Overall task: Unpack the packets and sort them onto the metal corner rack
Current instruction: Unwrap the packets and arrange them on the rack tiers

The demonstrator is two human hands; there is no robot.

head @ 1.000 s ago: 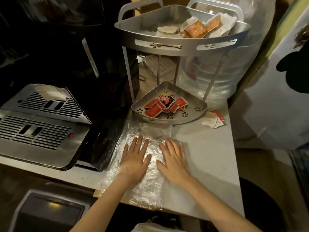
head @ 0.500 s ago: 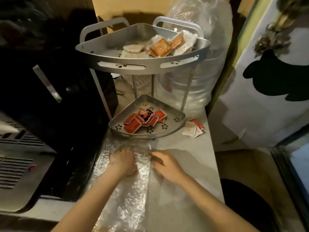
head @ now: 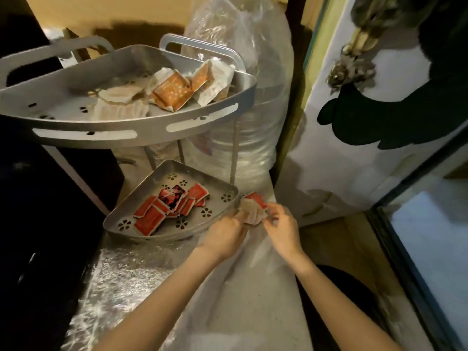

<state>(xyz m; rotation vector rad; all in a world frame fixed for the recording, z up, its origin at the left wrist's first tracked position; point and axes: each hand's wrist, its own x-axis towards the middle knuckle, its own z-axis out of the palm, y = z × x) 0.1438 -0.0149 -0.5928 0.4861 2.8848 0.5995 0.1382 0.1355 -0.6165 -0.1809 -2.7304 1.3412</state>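
We close both our left hand [head: 225, 236] and right hand [head: 281, 226] on the loose packets [head: 253, 211] lying on the desk [head: 253, 300] beside the metal corner rack [head: 177, 125], probably gathering them for sorting onto its shelves next.

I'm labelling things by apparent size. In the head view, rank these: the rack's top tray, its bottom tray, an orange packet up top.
1. Top tray, though nearest the camera.
2. Bottom tray.
3. Orange packet.
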